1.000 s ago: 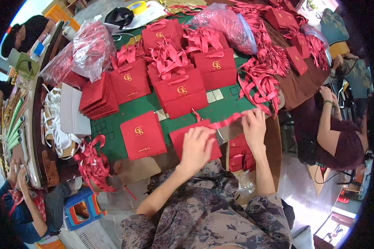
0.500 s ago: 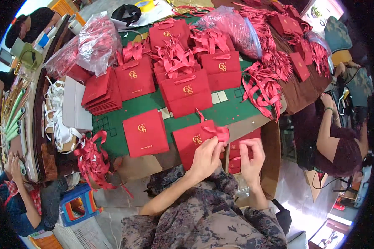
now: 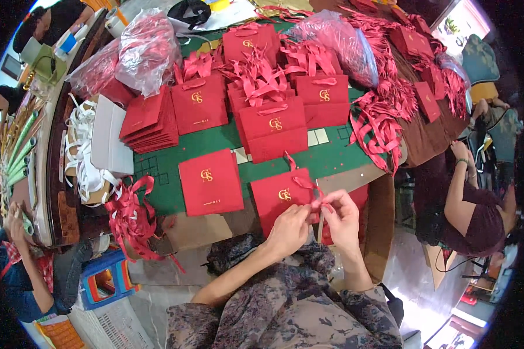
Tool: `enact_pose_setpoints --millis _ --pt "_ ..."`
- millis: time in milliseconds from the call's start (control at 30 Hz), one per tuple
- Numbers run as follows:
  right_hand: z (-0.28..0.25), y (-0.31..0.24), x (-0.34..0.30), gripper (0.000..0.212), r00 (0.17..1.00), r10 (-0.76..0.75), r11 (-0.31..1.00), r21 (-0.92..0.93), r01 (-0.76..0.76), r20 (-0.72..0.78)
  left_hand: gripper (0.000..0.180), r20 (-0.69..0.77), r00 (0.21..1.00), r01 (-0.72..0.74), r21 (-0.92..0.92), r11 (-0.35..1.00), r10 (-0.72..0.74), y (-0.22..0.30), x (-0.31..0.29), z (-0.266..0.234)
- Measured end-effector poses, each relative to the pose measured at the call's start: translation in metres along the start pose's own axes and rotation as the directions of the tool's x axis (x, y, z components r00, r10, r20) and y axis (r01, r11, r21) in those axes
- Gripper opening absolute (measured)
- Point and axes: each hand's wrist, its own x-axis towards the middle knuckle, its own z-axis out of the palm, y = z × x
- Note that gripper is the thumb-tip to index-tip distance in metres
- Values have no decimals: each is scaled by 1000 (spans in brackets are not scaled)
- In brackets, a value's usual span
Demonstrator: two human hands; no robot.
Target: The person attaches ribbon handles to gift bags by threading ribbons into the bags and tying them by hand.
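Note:
Close in front of me lies a red paper bag (image 3: 268, 195) with a gold emblem and a red ribbon (image 3: 304, 182) coming from its upper edge. My left hand (image 3: 290, 228) is closed at the bag's lower right, its fingertips pinching the ribbon. Right beside it, my right hand (image 3: 342, 220) pinches the ribbon's end between thumb and fingers; the fingertips of both hands nearly meet. Another flat red bag (image 3: 211, 185) lies to the left on the green table mat (image 3: 163, 189). Below my hands, part of a cardboard box (image 3: 379, 215) with red bags inside shows.
Standing red bags (image 3: 273, 131) with ribbon handles fill the middle, beside a stack of flat bags (image 3: 148, 125). Loose ribbons (image 3: 378, 131) lie right, more ribbons (image 3: 133, 212) left. A white box (image 3: 110, 136) holds white ribbons. Co-workers sit on both sides.
My right hand has moved left to the ribbon and now pinches it beside my left hand. My left hand has come slightly down. The whole view has shifted a little.

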Motion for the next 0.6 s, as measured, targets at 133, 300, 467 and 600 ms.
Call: enact_pose_setpoints --millis 133,300,467,600 --pt "0 -5 -5 12 1000 -10 1000 -8 10 -3 43 -29 999 -17 -50 999 16 -5 0 -2" --pt "5 -12 -5 11 994 -39 949 -316 6 -99 49 -340 940 104 350 931 23 -24 9 -45" --pt "30 25 16 14 979 -197 717 -672 186 60 47 -334 942 227 595 771 -19 -45 11 -61" --pt "41 48 26 16 965 -237 651 -718 246 115 42 -286 958 170 573 801 2 -48 11 -60"
